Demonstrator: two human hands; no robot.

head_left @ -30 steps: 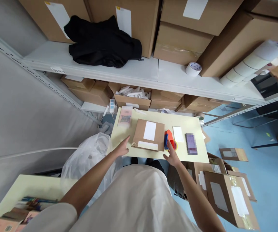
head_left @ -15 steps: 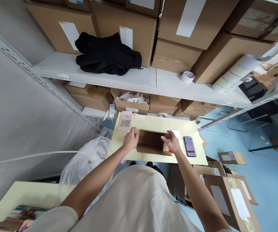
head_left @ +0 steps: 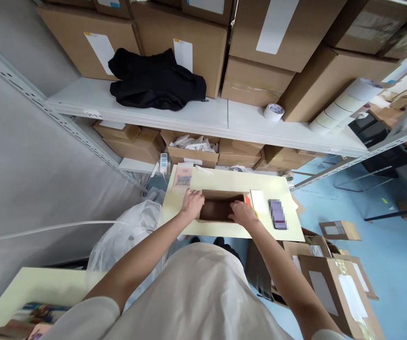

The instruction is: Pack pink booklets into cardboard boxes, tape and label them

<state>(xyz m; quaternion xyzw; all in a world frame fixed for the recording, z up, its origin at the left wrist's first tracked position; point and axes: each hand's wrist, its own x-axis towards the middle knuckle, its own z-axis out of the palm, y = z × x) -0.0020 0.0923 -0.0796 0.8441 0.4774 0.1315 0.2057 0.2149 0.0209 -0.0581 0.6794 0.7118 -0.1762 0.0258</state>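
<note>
An open-topped brown cardboard box (head_left: pixel 219 197) sits on the pale yellow table (head_left: pixel 207 230), and no contents show inside it. My left hand (head_left: pixel 192 205) grips its left end, with the fingers curled over the rim. At the right end, my right hand (head_left: pixel 243 213) has its fingers bent over the edge and down into the box; their tips are partly hidden. Just right of the box lies a white card or paper (head_left: pixel 258 200), with a small red-orange item (head_left: pixel 248 200) between them. Farther right is a phone (head_left: pixel 277 213).
A pink-and-clear packet (head_left: pixel 182 176) lies at the table's back left. Behind, a metal shelf (head_left: pixel 189 120) carries cartons, a black garment (head_left: pixel 157 80) and tape rolls (head_left: pixel 273 112). Clear plastic wrap (head_left: pixel 125 231) hangs at left. Cartons (head_left: pixel 345 288) stand on the floor at right.
My right hand has moved left and down, from the right rim to inside that end of the box. My left hand has curled further over the left edge.
</note>
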